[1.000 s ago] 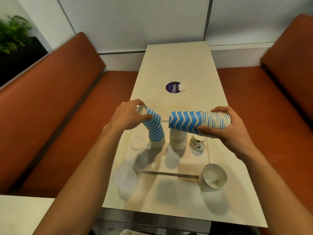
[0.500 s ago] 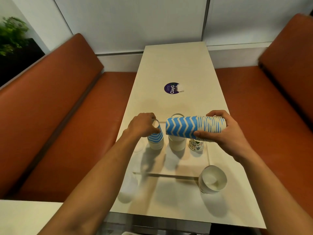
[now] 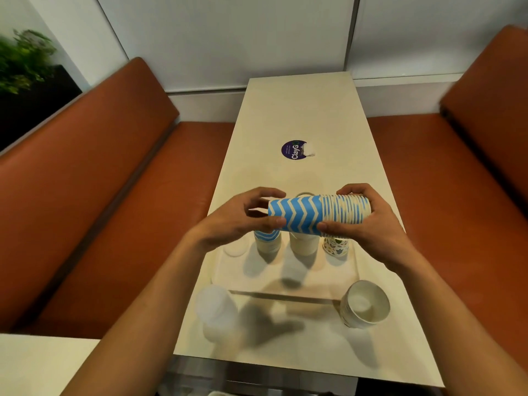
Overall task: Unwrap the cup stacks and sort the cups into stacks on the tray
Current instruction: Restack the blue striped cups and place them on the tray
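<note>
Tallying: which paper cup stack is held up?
The blue zigzag paper cup stack, sideways between left hand and right hand; others rest on clear tray or cream table.

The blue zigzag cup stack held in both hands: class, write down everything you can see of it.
The blue zigzag cup stack is a nest of paper-looking cups, cream with blue chevrons. It lies roughly level in the air above the tray, with the narrow base end to the left and many crowded rims bunched at the right. The left hand pinches the outermost cup near its base between thumb and fingers. The right hand grips the rim end. Nothing else touches it.
</note>
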The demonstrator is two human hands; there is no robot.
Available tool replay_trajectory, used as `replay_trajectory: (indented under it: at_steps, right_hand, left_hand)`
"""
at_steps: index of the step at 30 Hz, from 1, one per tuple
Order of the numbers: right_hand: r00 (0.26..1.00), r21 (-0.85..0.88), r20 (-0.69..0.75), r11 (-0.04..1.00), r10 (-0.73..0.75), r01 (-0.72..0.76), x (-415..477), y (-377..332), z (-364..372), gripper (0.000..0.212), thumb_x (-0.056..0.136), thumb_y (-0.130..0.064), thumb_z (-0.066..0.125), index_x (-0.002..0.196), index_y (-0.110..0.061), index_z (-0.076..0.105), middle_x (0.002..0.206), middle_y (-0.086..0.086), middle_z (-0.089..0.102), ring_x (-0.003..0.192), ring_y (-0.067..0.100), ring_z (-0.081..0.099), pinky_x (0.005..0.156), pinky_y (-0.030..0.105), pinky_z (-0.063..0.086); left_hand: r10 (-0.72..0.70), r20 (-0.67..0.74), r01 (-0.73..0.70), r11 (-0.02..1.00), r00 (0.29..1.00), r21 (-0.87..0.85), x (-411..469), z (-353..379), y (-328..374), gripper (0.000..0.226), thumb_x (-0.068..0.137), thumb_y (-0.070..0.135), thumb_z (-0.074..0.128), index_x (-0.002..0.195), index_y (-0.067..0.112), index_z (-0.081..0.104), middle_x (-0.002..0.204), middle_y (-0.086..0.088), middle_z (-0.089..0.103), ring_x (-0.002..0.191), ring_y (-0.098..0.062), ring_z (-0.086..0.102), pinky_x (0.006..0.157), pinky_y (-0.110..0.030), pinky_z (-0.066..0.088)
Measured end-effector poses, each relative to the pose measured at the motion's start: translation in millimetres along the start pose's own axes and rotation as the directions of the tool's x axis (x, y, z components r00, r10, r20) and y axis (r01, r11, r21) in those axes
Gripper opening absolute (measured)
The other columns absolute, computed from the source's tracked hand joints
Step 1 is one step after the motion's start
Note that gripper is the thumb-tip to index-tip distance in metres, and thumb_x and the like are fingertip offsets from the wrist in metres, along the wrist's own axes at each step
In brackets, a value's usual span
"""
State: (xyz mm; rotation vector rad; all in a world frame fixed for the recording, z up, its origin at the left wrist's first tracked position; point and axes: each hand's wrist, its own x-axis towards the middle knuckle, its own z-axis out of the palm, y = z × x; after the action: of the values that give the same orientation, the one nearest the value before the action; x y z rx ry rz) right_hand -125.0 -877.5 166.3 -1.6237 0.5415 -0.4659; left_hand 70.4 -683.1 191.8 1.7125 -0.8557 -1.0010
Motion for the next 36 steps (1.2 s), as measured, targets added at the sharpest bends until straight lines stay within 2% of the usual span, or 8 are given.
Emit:
replay_trajectory:
  at_steps: [6,11,16,19,24,26,32,36]
  right_hand:
    - [0.999,0.011,0.032,1.0,-0.023,0.023,-1,-3,8,0.078,0.047,-0.029,0.097,0.114,-0.019,0.058,0.097,0.002,0.067,0.082,0.018,0.072,0.074,0.044,0.065]
    - [0.999,0.034,0.012,0.999,-0.04,0.04,3,-4,6,0.079,0.046,-0.03,0.098,0.113,-0.018,0.058,0.102,0.013,0.066,0.084,0.023,0.07,0.074,0.049,0.064]
    - [0.996,0.093,-0.076,0.994,-0.047,0.054,5,-4,-14,0.078,0.047,-0.024,0.095,0.114,-0.012,0.057,0.099,0.006,0.064,0.082,0.014,0.071,0.067,0.034,0.064]
    - [0.992,0.107,-0.119,0.993,-0.046,0.058,5,1,-27,0.077,0.048,-0.022,0.094,0.115,-0.012,0.056,0.103,0.01,0.061,0.08,0.011,0.068,0.063,0.027,0.061]
    - [0.992,0.102,-0.124,0.994,-0.023,0.036,3,9,-36,0.078,0.049,-0.021,0.094,0.116,-0.012,0.056,0.104,0.01,0.062,0.078,0.007,0.069,0.062,0.024,0.06]
    - [0.993,0.1,-0.114,0.995,-0.017,0.028,0,11,-36,0.078,0.05,-0.019,0.094,0.117,-0.01,0.056,0.104,0.011,0.063,0.079,0.008,0.07,0.062,0.025,0.06]
    - [0.997,0.092,-0.081,0.996,0.003,0.004,-6,14,-38,0.078,0.054,-0.014,0.093,0.121,-0.007,0.054,0.102,0.008,0.065,0.077,0.007,0.072,0.061,0.023,0.06]
    - [0.997,0.069,-0.07,0.998,0.01,-0.005,-10,17,-37,0.081,0.049,-0.022,0.096,0.119,-0.011,0.056,0.102,0.008,0.068,0.082,0.015,0.073,0.067,0.031,0.063]
  left_hand:
    - [0.016,-0.067,-0.018,0.999,0.998,-0.028,-8,-5,-4,0.044,0.083,0.013,0.083,0.123,0.024,0.067,0.121,-0.012,0.069,0.113,-0.034,0.066,0.099,-0.045,0.057]
    - [0.034,-0.078,-0.033,0.999,0.996,0.01,-9,-16,7,0.046,0.078,0.022,0.087,0.121,0.027,0.07,0.122,-0.011,0.07,0.114,-0.031,0.067,0.099,-0.046,0.058]
    - [0.11,-0.173,-0.112,0.994,0.979,0.0,-12,-45,16,0.047,0.075,0.022,0.09,0.117,0.027,0.072,0.118,-0.012,0.072,0.098,-0.023,0.071,0.083,-0.035,0.062]
    - [0.099,-0.238,-0.058,0.983,0.966,0.175,-13,-60,24,0.041,0.084,0.013,0.082,0.12,0.026,0.067,0.114,-0.006,0.071,0.095,-0.018,0.069,0.079,-0.031,0.061]
    - [0.043,-0.298,0.154,0.781,0.954,0.605,12,-60,14,0.044,0.079,0.04,0.085,0.115,0.046,0.062,0.113,0.007,0.068,0.094,-0.014,0.067,0.085,-0.038,0.06]
    - [0.036,-0.286,0.182,0.693,0.958,0.697,24,-51,9,0.048,0.079,0.044,0.084,0.121,0.044,0.06,0.115,0.006,0.064,0.098,-0.015,0.062,0.087,-0.035,0.055]
    - [-0.032,-0.244,0.221,0.546,0.969,0.808,57,-30,-8,0.057,0.083,0.048,0.08,0.133,0.031,0.058,0.132,0.0,0.062,0.113,-0.021,0.058,0.089,-0.035,0.049]
    - [-0.053,-0.229,0.224,0.497,0.972,0.838,71,-19,-18,0.059,0.083,0.048,0.08,0.134,0.029,0.058,0.132,-0.002,0.063,0.113,-0.023,0.058,0.082,-0.031,0.044]
